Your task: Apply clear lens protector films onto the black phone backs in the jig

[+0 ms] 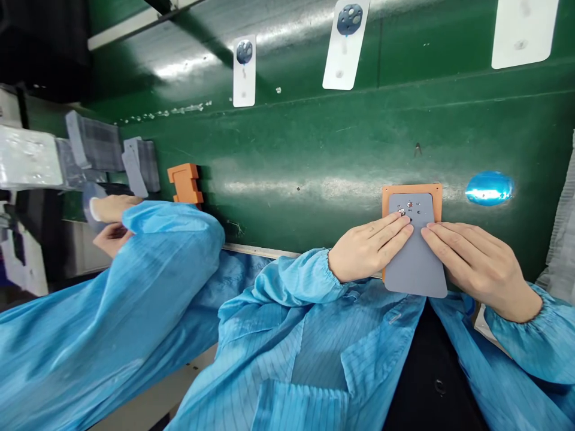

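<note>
A grey flat sheet (415, 257) with small holes and a tiny metal part near its top lies on an orange jig (387, 197) at the near edge of the green belt. My left hand (368, 248) rests on the sheet's left side, fingers stretched flat with the tips by the small metal part. My right hand (476, 260) lies on the sheet's right edge, fingers extended and pressed on it. Both wrists wear blue gown sleeves.
The green conveyor belt (314, 137) carries several white cards with dark blue round pieces (244, 69) (345, 42) (523, 30). A shiny blue oval (489, 188) lies right of the jig. A second orange jig (185, 183) and grey stacks (139, 161) stand at the left, where a co-worker's hands (112, 221) work.
</note>
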Demonstrator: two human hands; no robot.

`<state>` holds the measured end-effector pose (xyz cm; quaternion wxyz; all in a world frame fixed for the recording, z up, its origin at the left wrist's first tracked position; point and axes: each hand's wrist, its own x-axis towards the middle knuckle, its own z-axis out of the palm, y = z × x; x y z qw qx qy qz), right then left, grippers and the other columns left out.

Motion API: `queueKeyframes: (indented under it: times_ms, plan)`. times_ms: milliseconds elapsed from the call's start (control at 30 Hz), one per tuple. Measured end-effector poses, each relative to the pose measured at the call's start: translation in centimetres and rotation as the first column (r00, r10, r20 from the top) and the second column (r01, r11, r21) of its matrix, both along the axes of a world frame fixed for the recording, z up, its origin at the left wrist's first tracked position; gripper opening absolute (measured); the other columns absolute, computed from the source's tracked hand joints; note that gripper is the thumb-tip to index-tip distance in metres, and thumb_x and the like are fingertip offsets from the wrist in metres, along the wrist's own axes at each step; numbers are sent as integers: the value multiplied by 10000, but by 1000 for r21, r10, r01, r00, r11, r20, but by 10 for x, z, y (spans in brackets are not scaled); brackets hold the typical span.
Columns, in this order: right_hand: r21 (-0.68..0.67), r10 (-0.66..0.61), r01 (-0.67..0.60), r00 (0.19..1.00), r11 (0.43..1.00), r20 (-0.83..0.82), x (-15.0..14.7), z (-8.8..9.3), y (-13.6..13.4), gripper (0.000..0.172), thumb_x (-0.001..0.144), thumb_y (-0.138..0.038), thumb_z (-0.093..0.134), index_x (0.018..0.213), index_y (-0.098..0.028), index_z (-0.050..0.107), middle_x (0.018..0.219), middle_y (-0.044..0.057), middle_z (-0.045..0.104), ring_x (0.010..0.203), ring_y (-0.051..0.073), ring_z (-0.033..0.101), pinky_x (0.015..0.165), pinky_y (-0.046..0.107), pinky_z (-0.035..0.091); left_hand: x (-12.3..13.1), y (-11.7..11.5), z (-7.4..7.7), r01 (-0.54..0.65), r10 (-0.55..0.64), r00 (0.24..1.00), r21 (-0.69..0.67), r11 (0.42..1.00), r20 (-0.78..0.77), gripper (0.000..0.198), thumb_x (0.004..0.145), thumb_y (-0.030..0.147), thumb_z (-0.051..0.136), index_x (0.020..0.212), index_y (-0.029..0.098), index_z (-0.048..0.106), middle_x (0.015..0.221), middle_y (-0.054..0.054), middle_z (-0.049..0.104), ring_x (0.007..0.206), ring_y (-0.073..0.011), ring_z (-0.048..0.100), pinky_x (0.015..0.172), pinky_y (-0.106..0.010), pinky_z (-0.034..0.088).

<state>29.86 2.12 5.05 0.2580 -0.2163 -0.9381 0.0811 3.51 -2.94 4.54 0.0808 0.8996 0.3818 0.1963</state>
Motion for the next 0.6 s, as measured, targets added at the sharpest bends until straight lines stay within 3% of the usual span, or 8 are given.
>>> queueKeyframes:
  times_ms: [333, 500, 600]
  plan:
    - [-65, -30, 32, 999, 997, 27, -1, -8, 0, 423, 971, -29, 609, 1370, -159, 666, 1303, 141, 760, 1189, 308, 743, 985, 481, 650, -5, -2, -13, -19, 17, 1000, -157, 987, -13, 564, 1063, 232, 532, 1577, 42, 397, 1557, -281, 546, 1577, -350, 409, 1238, -487, 503]
    - [-101, -52, 68, 986, 993, 159, -10, -15, 1, 516, 994, -14, 542, 1501, -107, 564, 1501, 201, 629, 1395, 364, 622, 1120, 568, 577, 0, -1, -29, -148, 143, 988, -122, 981, -56, 536, 1029, 132, 533, 1557, 107, 439, 1633, -287, 449, 1617, -386, 307, 1235, -567, 477]
    - [-154, -89, 121, 976, 981, 200, -15, -17, -3, 587, 1001, -19, 514, 1582, -92, 473, 1574, 225, 545, 1460, 390, 552, 1156, 619, 531, 4, -3, -33, -162, 155, 986, -181, 970, -52, 607, 988, 124, 553, 1581, 122, 422, 1679, -270, 388, 1636, -387, 262, 1276, -600, 404]
